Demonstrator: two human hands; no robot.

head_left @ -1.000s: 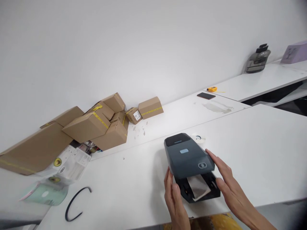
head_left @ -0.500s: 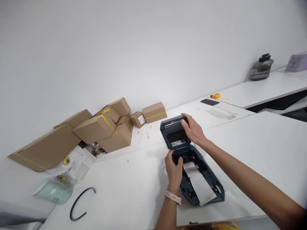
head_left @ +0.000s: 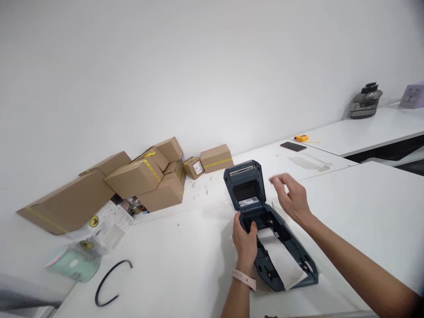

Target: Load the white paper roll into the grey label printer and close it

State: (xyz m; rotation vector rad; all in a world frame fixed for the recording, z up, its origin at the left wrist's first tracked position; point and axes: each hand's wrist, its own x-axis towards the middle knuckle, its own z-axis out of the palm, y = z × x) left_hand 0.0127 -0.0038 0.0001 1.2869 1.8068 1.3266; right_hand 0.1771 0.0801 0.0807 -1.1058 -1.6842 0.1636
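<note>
A dark grey label printer (head_left: 265, 221) lies on the white table (head_left: 357, 212) with its lid (head_left: 245, 184) swung up and back. A strip of white label paper (head_left: 281, 260) runs out of its bay toward me. My left hand (head_left: 245, 240), with a pink wristband, grips the printer's left side, thumb inside the bay. My right hand (head_left: 291, 196) hovers just right of the raised lid, fingers loosely spread, holding nothing.
Several cardboard boxes (head_left: 139, 176) with yellow tape are piled against the wall at left. Plastic mailer bags (head_left: 99, 229), a pale green roll (head_left: 74, 265) and a black curved cable (head_left: 109, 282) lie nearby. A phone (head_left: 293, 146), a yellow tape measure (head_left: 302, 138) and a grey appliance (head_left: 364, 101) sit further back.
The printer lid went from closed to fully raised. My right hand, which lifted the lid, has let go and drawn back to the right. My left hand stayed on the printer's side.
</note>
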